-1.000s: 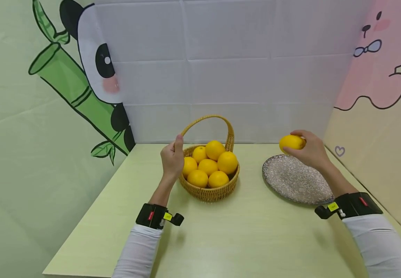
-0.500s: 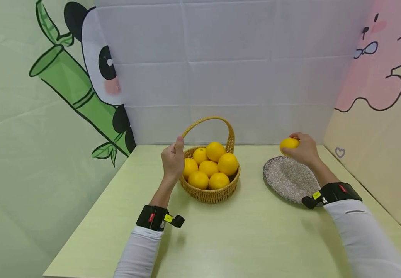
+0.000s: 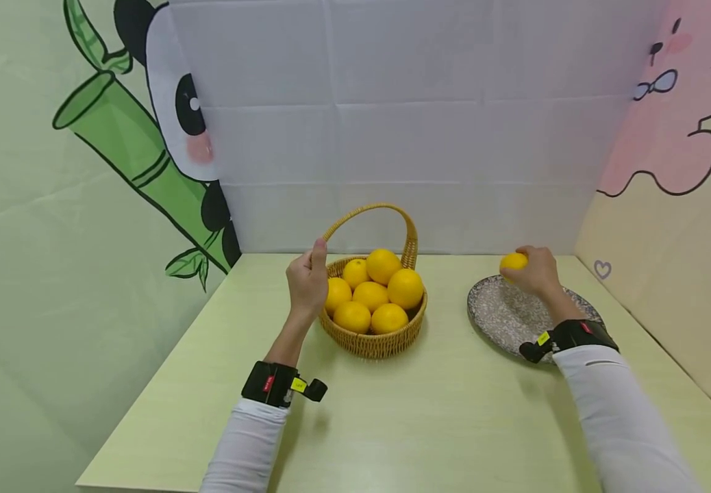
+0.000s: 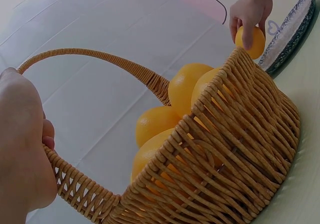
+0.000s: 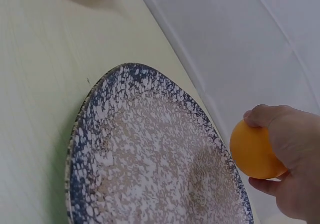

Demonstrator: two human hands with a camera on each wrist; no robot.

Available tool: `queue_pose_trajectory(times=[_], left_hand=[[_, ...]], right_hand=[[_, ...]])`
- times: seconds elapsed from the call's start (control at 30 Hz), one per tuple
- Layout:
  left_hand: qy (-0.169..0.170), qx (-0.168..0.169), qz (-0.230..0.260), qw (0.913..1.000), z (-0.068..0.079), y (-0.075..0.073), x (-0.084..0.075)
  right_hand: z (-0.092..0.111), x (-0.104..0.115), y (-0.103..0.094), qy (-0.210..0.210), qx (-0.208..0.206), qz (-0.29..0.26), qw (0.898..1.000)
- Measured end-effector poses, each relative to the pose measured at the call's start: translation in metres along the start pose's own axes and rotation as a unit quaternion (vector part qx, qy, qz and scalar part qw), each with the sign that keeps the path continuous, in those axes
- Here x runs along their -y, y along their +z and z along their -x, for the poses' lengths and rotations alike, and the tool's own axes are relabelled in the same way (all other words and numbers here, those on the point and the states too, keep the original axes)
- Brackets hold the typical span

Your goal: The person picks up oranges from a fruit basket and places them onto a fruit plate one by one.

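My left hand (image 3: 307,282) grips the handle (image 4: 95,55) of a wicker basket (image 4: 235,149) on its left side. Several oranges (image 3: 370,296) are heaped inside the basket, which stands on the table. Over the far part of a speckled grey plate (image 3: 494,311), my right hand (image 3: 535,272) holds one orange (image 5: 255,149) between thumb and fingers. The right wrist view shows that orange above the plate's rim, with a dark shadow on the plate below. Part of the plate is hidden behind my right forearm in the head view.
The pale green table (image 3: 392,418) has a back edge against a white cloth wall (image 3: 405,137). Printed side walls stand left and right, with a panda and bamboo (image 3: 121,137) on the left. The basket and plate stand apart, with tabletop between them.
My right hand has moved slightly left and lower with its orange, the forearm swinging left across the plate. My left hand keeps its hold on the handle, and the basket stays in place.
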State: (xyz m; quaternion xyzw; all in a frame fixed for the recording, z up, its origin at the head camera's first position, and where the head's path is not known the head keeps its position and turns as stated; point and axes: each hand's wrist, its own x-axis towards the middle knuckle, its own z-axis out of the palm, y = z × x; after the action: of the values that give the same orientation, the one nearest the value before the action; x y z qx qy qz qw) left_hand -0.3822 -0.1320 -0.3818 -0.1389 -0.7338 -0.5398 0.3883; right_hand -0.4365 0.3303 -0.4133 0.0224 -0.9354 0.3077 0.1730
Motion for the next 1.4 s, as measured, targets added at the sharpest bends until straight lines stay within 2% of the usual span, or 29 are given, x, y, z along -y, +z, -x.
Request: queue_pose_trajectory(times=[0.2,0.4,0.7,0.97,1.4], left_hand=[[-0.002,0.001,0.005,1.0,0.001,-0.001,-0.001],[-0.005,-0.001,0.006,1.0,0.001,-0.001,-0.001],[-0.001,0.001,0.007,1.0,-0.001,-0.001,-0.003],[-0.006,-0.002,0.008,0.9999,0.001,-0.001,-0.001],[-0.001,-0.005,0.014,0.9999,0.001,0.0,-0.002]], right_hand=[[0.003,-0.007,0.009,0.026,-0.008,-0.015,1.0],[0.006,-0.009,0.019,0.025,-0.029,-0.019,0.999],[0.003,-0.012,0.024,0.029,-0.033,-0.003,0.999],[0.006,-0.014,0.022,0.026,-0.01,0.014,1.0],[0.008,-0.016,0.007,-0.011,0.015,0.038,0.999]])
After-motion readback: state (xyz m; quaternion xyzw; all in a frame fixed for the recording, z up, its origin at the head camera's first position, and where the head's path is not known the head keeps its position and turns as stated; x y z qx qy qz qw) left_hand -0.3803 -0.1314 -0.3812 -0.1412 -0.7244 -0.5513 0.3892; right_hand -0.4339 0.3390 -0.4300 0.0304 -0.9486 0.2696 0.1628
